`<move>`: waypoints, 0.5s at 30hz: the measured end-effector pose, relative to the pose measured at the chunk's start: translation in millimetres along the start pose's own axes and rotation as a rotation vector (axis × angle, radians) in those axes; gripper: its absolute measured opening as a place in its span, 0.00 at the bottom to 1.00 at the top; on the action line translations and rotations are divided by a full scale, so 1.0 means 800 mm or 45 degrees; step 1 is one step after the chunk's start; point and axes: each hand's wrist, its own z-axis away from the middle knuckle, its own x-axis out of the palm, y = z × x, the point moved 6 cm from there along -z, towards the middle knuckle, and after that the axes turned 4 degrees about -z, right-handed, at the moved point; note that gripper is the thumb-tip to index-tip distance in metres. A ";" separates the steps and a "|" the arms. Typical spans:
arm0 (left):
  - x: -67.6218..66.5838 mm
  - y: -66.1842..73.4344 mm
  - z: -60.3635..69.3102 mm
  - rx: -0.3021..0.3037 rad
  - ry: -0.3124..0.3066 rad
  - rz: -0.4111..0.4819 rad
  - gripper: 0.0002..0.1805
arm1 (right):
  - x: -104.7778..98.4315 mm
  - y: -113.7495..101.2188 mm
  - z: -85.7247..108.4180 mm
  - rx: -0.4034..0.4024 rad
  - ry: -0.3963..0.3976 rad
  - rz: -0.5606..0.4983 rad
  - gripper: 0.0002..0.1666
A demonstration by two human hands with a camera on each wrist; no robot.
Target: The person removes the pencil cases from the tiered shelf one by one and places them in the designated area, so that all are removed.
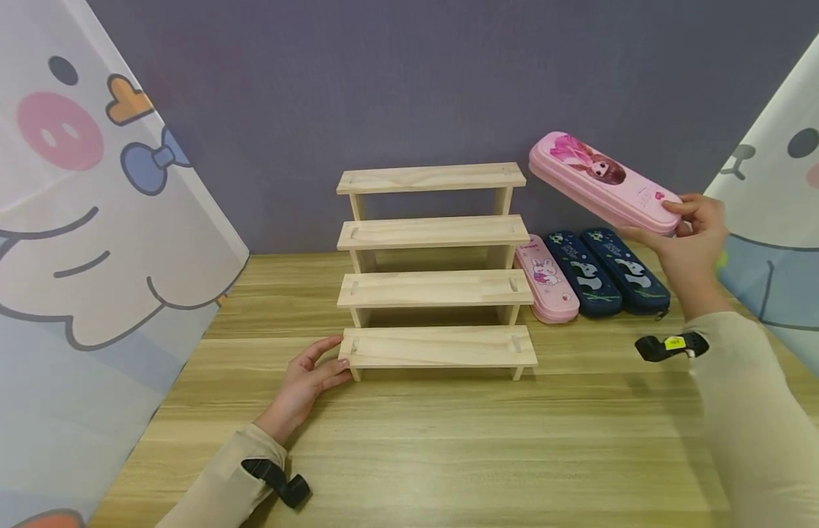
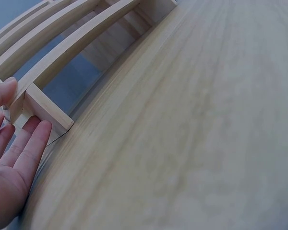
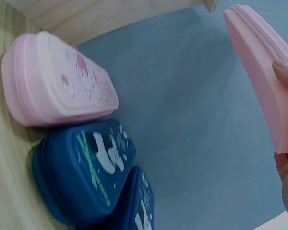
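Note:
My right hand [image 1: 696,238] grips a pink pencil case [image 1: 603,180] with a doll picture by its near end, raised and tilted above the other cases. In the right wrist view the thumb and fingers clasp the edges of that pink case [image 3: 266,76]. A wooden four-tier stepped rack [image 1: 435,348] stands on the table, its shelves bare. My left hand [image 1: 303,385] rests at the left end of the lowest shelf, thumb on the edge. The left wrist view shows its fingers [image 2: 31,148] extended against the side leg [image 2: 48,110], with no firm grip visible.
Right of the rack lie a pink pencil case [image 1: 548,282] with a rabbit and two dark blue panda cases [image 1: 584,275], side by side. A grey wall [image 1: 290,110] rises behind the wooden table [image 1: 449,447]. Cartoon-printed panels [image 1: 86,411] flank both sides.

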 end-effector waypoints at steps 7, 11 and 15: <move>0.000 -0.001 -0.001 0.007 -0.004 0.008 0.30 | -0.020 0.006 0.001 0.065 0.075 0.244 0.26; 0.000 -0.001 -0.001 0.014 -0.010 0.005 0.30 | -0.031 0.013 -0.001 0.075 0.090 0.315 0.24; -0.001 0.000 -0.001 0.012 -0.013 0.003 0.30 | -0.041 0.018 -0.003 0.047 0.110 0.381 0.24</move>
